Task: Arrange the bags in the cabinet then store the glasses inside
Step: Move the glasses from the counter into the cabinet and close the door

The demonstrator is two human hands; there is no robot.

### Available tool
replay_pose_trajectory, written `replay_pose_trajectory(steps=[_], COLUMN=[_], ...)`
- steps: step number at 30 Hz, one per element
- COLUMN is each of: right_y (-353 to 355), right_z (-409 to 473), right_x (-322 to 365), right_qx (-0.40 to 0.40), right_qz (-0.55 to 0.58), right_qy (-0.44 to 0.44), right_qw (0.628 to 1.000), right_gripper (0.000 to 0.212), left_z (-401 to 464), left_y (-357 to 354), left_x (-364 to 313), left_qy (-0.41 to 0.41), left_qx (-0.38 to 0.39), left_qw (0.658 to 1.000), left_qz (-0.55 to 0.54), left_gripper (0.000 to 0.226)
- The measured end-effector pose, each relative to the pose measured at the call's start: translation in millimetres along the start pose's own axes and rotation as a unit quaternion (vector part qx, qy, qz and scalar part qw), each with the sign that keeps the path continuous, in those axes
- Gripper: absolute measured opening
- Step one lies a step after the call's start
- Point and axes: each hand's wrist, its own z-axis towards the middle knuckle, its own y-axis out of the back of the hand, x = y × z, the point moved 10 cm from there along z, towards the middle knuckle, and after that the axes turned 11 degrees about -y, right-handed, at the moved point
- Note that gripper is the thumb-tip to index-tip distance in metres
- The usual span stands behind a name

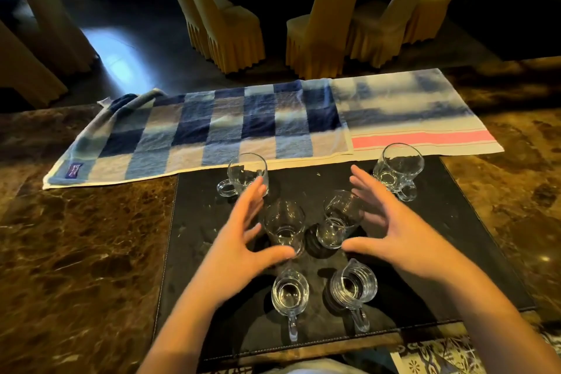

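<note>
On the dark mat (425,267) that lies over the brown marble table (76,237), six clear glasses stand in three pairs, seen from the head camera. Both hands are spread, fingers straight and holding nothing. The left hand (243,240) flanks the left middle glass (283,229), its thumb reaching across the glass's near side. The right hand (391,228) flanks the right middle glass (341,222), which looks tilted or stacked on something; I cannot tell which.

Behind them stand the far left mug (246,174) and the far right mug (397,170). Nearest the person are the near left jug (290,293) and the near right jug (353,285), handles pointing towards the person. No cabinet or bags are in view.

Risks, as I judge them:
- The left fingertips lie close to the far left mug, so closing round the middle glass could knock it.
- Both wrists hang just over the near jugs; dropping the forearms could tip them.
- Gathering the two middle glasses together could clash glass against glass.
- A blue checked towel (212,127) and a pink-striped towel (409,118) lie beyond, their edges overlapping the mat's far side, where a pushed mug could snag.
</note>
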Motion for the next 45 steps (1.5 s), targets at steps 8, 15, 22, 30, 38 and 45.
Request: replay_pose_trajectory(steps=[8,15,22,30,38,45], right_y=[105,111,136,141,138,134], right_z=[6,51,69,80,75,69], right_x=[26,-17,-34,-45,-49,-54], right_qx=[-0.270,-0.107,-0.100,-0.100,-0.107,-0.171], right_qz=[-0.280,-0.398,-0.350,-0.322,-0.285,-0.260], right_qy=[0.010,-0.036,-0.013,-0.026,-0.007,0.005], right_qw=[0.921,0.910,0.931,0.941,0.953,0.950], right_gripper=[0.073,0.088,0.090,0.102,0.092,0.084], left_z=[46,80,94,112,118,105], left_y=[75,68,62,60,39,50], left_x=[-51,9,28,22,26,31], left_qy=[-0.132,0.017,0.015,-0.043,-0.018,-0.018], left_qx=[-0.023,0.226,0.256,0.211,0.319,0.194], left_qw=[0.896,0.869,0.889,0.910,0.849,0.829], left_qz=[0.423,0.439,0.380,0.355,0.420,0.524], left_gripper=[0.057,0.094,0.094,0.092,0.084,0.082])
